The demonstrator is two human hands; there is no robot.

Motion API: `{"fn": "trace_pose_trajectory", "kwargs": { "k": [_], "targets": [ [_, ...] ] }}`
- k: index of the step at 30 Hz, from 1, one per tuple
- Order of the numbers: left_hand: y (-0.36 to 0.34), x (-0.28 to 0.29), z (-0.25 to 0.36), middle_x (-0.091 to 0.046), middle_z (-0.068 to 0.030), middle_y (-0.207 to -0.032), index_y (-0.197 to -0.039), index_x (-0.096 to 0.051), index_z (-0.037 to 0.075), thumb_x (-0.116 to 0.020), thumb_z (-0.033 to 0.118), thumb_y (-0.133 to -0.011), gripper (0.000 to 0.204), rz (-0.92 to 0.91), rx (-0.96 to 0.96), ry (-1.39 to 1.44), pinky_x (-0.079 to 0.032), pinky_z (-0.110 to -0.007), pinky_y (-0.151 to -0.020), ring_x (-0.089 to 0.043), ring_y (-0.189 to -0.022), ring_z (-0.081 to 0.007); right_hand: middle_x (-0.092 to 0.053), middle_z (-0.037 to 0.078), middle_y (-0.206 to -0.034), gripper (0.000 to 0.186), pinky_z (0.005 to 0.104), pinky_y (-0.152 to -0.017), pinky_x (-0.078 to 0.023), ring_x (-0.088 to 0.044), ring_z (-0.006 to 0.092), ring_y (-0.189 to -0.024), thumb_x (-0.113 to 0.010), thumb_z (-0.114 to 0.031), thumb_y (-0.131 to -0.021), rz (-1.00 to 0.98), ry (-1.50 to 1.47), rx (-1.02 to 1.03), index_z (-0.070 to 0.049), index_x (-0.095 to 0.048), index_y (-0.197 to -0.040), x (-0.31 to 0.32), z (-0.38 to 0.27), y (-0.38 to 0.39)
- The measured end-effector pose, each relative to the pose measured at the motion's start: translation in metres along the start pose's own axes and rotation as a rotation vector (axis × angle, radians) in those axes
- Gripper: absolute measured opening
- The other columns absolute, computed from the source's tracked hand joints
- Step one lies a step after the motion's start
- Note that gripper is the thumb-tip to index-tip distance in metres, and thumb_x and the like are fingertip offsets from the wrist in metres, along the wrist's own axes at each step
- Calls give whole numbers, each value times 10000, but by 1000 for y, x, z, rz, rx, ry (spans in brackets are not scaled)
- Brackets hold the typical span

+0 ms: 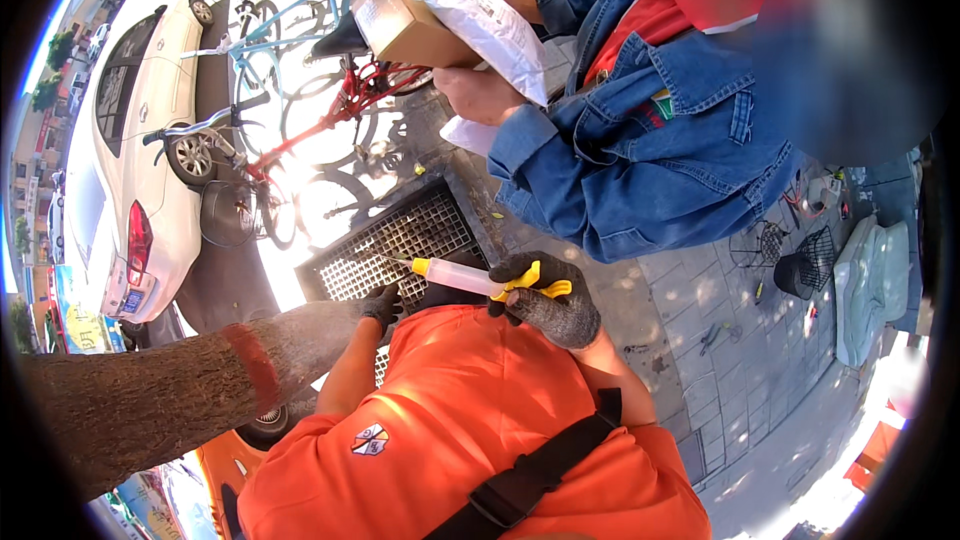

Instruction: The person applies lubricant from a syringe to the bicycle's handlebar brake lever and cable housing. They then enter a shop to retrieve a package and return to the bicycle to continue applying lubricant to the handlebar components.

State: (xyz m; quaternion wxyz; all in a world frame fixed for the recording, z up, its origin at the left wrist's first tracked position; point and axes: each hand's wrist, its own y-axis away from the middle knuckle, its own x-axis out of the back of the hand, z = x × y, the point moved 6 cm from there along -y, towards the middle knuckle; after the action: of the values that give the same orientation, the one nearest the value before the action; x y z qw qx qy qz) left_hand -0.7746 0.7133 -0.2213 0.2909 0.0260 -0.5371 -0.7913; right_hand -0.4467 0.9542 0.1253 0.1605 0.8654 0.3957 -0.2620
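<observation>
My right hand, in a dark grey work glove, is closed around the yellow finger loops of a syringe-style applicator. It has a translucent pinkish barrel and a yellow cap, with a thin nozzle pointing left over a metal grate. Lower left of the nozzle, my left hand, also in a dark glove, is beside a tree trunk with its fingers stretched out and nothing visible in them. Whether it touches the trunk, I cannot tell.
A person in a denim jacket stands ahead, holding a cardboard box and a white plastic parcel. Bicycles, including a red one, and a white car stand left. Tools and a wire basket lie right.
</observation>
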Motion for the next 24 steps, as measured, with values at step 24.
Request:
{"fn": "trace_pose_trajectory", "kwargs": {
  "k": [24],
  "targets": [
    [-131,-34,253,-736,-202,-1240,-1336,-661,-45,-702,461,-945,641,1,-418,-90,-607,-406,-867,-717,-1109,-291,-729,118,-1081,313,259,-731,-570,-737,172,-918,-720,-38,-980,-249,142,-106,5,-661,-1285,13,-57,-264]
  ]
}}
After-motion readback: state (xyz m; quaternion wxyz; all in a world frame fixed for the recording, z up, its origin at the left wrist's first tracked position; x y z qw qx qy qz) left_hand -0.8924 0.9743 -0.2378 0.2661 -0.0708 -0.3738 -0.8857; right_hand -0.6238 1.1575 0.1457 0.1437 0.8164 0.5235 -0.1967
